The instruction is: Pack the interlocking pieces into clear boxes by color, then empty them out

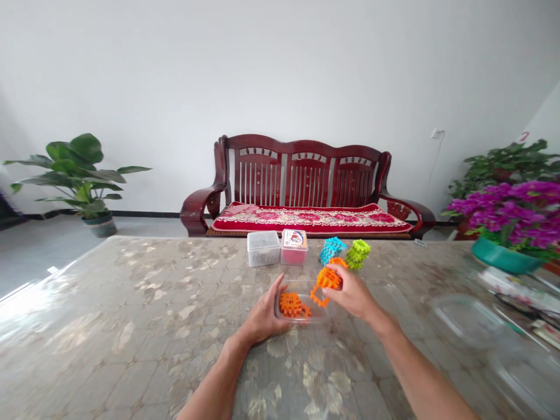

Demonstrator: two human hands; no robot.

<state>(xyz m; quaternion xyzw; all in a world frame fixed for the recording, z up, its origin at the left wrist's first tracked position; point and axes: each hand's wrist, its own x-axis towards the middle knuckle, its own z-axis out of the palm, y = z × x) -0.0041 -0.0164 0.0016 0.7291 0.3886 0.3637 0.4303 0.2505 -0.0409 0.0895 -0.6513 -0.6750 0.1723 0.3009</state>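
My left hand (265, 312) is curved around the left end of a clear plastic container (321, 318), thumb at the far rim and fingers along the near side. Orange interlocking plastic blocks (290, 304) lie inside it, towards the left. Above the container's right part, my right hand (352, 291) pinches a cluster of orange toothed blocks (328, 279), with a loop of them hanging down. More orange shows behind my right fingers, partly hidden. A blue block stack (331, 249) and a lime green block stack (358, 254) stand just beyond.
At the table's far side are a translucent box (263, 249) and a box with pink contents (294, 248). Clear lids (468, 318) lie to the right, near a teal flower pot (503, 256). A wooden bench (306, 175) stands behind the patterned table (144, 326).
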